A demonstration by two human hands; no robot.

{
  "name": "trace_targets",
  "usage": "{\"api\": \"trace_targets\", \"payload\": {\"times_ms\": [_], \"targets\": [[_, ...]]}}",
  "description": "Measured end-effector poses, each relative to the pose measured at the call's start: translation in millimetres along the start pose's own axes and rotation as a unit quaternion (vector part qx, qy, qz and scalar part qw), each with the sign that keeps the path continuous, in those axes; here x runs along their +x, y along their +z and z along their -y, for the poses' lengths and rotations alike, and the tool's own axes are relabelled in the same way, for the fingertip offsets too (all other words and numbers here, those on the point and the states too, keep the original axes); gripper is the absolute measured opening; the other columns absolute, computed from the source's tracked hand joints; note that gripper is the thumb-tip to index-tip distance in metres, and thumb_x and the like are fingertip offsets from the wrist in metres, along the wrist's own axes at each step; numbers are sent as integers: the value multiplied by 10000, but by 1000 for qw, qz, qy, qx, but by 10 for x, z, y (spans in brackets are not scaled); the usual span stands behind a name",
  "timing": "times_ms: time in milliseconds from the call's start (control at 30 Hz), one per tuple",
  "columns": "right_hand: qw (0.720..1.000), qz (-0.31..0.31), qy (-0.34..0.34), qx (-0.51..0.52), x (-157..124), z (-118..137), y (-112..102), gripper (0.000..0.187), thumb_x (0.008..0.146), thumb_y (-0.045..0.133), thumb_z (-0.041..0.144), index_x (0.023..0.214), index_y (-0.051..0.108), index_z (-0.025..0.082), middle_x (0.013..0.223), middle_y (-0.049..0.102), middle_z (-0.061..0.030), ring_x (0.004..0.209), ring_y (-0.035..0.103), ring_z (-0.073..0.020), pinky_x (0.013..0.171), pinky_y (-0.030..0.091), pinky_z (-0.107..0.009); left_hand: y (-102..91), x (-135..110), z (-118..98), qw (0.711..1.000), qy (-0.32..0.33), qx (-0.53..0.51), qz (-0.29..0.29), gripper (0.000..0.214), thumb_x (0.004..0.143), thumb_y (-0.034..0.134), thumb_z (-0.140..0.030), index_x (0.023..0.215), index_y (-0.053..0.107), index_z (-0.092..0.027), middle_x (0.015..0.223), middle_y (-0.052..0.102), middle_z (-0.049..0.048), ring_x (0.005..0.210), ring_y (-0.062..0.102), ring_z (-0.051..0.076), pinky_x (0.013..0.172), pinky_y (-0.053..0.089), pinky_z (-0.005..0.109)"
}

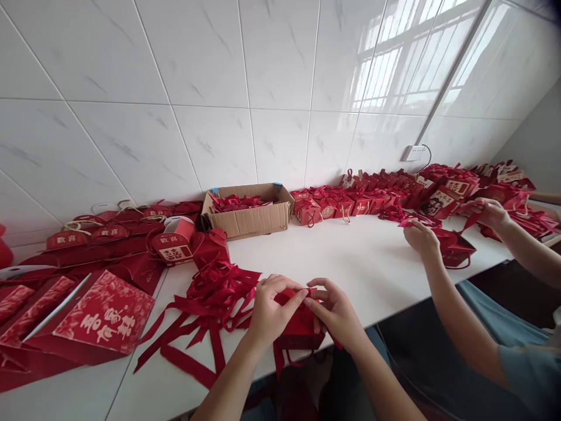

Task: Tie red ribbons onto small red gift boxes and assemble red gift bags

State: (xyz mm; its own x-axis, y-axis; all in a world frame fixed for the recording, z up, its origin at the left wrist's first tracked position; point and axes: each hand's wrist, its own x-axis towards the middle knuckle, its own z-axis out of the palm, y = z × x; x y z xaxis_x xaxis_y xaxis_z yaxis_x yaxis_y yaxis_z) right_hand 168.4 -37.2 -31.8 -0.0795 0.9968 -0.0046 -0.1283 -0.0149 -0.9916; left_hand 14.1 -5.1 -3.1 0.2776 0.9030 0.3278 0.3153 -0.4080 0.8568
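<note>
Near the table's front edge stands a small red gift box (298, 338), partly covered by my hands. My left hand (275, 307) is closed over its top, thumb and fingers pinching red ribbon. From the other side my right hand (340, 313) also pinches the ribbon, its fingertips close to the left thumb. Ribbon ends and a cord handle hang below the box at the table edge; the knot itself is mostly hidden by my fingers. Just left of my left hand lies a loose heap of dark red satin ribbons (214, 295).
An open cardboard box (249, 222) of red ribbons stands against the tiled wall. Finished-looking red boxes (346, 206) line the wall to its right. Unfilled red boxes (99, 316) are stacked at left. At right, a co-worker's hands (423, 238) hold ribbon over another box (456, 248).
</note>
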Motion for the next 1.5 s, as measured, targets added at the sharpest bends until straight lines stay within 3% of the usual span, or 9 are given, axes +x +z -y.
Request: {"api": "trace_targets", "payload": {"times_ms": [167, 367, 567, 767, 1000, 1100, 1267, 1433, 1500], "targets": [[996, 26, 18, -80, -13, -13, -66, 343, 823, 621, 512, 831, 645, 170, 435, 498, 54, 354, 466, -85, 375, 290, -206, -132, -17, 149, 998, -56, -25, 4, 236, 856, 572, -438, 878, 684, -232, 998, 674, 60, 1022, 596, 237, 910, 442, 324], [995, 42, -6, -90, 19, -59, -63, 294, 876, 552, 472, 854, 624, 188, 859, 704, -25, 353, 488, -50, 389, 351, -218, -253, -54, 505, 987, -140, -14, 73, 289, 807, 618, -478, 790, 601, -189, 746, 606, 8, 702, 568, 167, 643, 432, 258], [988, -8, 0, -154, 23, -24, -22, 228, 865, 567, 382, 876, 663, 175, 740, 721, -46, 644, 652, -158, 591, 489, -244, -331, -28, 563, 986, -134, -13, 100, 335, 841, 576, -473, 703, 575, -168, 699, 561, -7, 697, 533, 152, 692, 428, 262], [970, -49, -5, -237, 35, 112, 76, 193, 847, 540, 302, 824, 675, 166, 687, 696, -44, 618, 606, -162, 586, 450, -255, -591, 82, 71, 980, -25, 76, 181, 108, 800, 691, -329, 778, 703, -223, 831, 588, 0, 815, 559, 159, 775, 420, 264], [965, 86, -69, -237, 24, 208, 42, 179, 853, 496, 219, 760, 641, 174, 642, 568, 24, 569, 435, -97, 515, 332, -212, -458, 530, -352, 898, 217, 236, 302, 124, 832, 664, -161, 786, 731, -255, 809, 619, -16, 823, 554, 141, 797, 406, 256], [970, 68, -53, -227, 42, 154, 22, 240, 875, 526, 323, 727, 627, 163, 618, 567, 18, 553, 435, -99, 501, 321, -217, -331, 644, -285, 905, 230, 238, 268, 58, 790, 729, -234, 824, 716, -280, 846, 628, -26, 875, 560, 158, 859, 399, 282], [977, 35, -56, -201, 66, 120, 31, 317, 894, 515, 357, 699, 651, 147, 692, 668, -37, 642, 542, -138, 598, 400, -239, -281, 456, -89, 959, 157, 233, 30, 163, 876, 602, -349, 907, 600, -189, 953, 611, 52, 971, 529, 229, 932, 362, 411], [979, 40, -45, -192, 61, 134, 21, 416, 921, 473, 443, 677, 632, 146, 625, 608, -17, 570, 471, -112, 526, 334, -234, -350, 149, 182, 984, 44, 107, 133, 201, 810, 674, -432, 858, 674, -237, 886, 682, 13, 901, 595, 206, 986, 364, 408], [983, 32, -45, -174, 58, 108, 27, 403, 916, 484, 449, 689, 629, 149, 647, 618, -23, 591, 497, -119, 538, 353, -235, -334, 71, 261, 989, 19, 68, 128, 147, 824, 666, -387, 847, 694, -244, 877, 699, 10, 897, 614, 194, 1029, 356, 399]]}}
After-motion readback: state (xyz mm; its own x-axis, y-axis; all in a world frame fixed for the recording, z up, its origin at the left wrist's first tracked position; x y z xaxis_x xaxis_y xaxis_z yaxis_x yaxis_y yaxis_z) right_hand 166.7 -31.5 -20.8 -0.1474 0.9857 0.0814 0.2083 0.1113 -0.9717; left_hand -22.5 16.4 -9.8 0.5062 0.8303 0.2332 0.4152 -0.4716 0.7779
